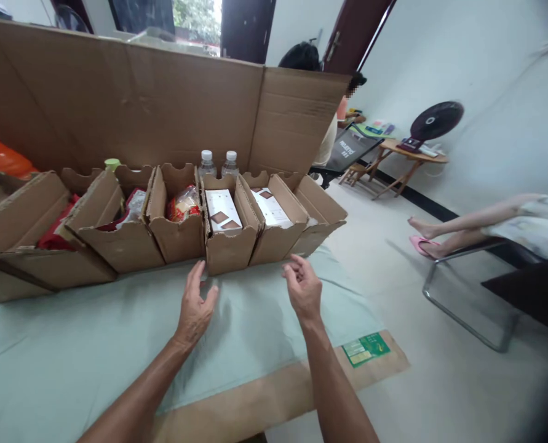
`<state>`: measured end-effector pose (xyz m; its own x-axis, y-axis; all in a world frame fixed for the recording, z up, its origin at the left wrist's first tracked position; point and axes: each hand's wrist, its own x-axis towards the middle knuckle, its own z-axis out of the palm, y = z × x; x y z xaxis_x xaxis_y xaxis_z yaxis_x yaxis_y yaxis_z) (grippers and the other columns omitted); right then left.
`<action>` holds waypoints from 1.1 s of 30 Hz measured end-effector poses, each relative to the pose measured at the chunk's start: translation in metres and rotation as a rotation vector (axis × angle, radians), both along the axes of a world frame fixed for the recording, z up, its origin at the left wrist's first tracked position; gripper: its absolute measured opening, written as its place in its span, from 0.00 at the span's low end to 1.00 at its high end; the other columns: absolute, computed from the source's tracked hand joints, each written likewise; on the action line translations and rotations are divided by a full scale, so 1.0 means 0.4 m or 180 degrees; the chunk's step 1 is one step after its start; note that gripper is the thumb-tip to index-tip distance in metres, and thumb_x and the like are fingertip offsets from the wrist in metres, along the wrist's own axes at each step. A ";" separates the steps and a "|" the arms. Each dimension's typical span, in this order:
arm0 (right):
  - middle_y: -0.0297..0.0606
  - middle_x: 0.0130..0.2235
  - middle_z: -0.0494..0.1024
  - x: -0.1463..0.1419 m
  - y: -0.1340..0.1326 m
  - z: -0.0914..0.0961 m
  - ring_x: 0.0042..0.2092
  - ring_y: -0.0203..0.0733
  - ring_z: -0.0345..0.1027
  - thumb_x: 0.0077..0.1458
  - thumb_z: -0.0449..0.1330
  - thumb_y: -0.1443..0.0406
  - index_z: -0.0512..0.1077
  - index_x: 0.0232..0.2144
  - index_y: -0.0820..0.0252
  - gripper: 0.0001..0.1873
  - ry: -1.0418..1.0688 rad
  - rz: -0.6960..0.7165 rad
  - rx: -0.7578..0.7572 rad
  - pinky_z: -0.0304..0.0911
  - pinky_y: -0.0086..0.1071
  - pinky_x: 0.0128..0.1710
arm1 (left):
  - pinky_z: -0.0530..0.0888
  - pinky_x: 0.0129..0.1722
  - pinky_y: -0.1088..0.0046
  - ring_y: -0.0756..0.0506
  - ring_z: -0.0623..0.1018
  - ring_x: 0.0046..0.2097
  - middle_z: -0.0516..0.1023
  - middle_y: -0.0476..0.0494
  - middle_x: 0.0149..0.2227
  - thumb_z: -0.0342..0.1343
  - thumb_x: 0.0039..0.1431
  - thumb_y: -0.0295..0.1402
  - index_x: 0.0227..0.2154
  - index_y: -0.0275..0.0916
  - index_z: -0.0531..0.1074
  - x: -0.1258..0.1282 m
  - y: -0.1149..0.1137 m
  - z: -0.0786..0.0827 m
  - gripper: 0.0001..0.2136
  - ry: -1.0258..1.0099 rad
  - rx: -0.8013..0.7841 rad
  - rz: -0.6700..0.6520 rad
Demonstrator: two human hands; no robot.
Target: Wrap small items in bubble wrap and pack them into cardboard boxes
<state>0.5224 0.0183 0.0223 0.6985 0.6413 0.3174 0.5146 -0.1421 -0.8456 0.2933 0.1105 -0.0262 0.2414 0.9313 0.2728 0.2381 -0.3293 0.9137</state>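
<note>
My left hand (195,304) hovers open over the pale green cloth (117,351), just in front of a cardboard bin (230,249) that holds a white box with brown squares (222,211). My right hand (302,286) is also empty, fingers loosely curled and apart, near the front of the neighbouring bin (274,243) with a similar white box (270,207). Neither hand touches anything. Two water bottles (218,163) stand behind these bins.
A row of cardboard bins spans the table; those on the left hold red and clear snack packets (184,204). A tall cardboard sheet (163,104) stands behind. To the right are a chair with a seated person's legs (462,224), a fan (435,123) and a small wooden table (407,154).
</note>
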 end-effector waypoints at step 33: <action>0.40 0.39 0.84 -0.364 0.310 0.271 0.40 0.48 0.79 0.65 0.53 0.67 0.51 0.73 0.61 0.36 -0.1631 0.1906 -0.1128 0.68 0.36 0.44 | 0.81 0.49 0.58 0.38 0.81 0.51 0.83 0.40 0.49 0.56 0.64 0.31 0.49 0.47 0.79 -0.360 -0.179 0.001 0.13 0.1021 0.1123 0.0103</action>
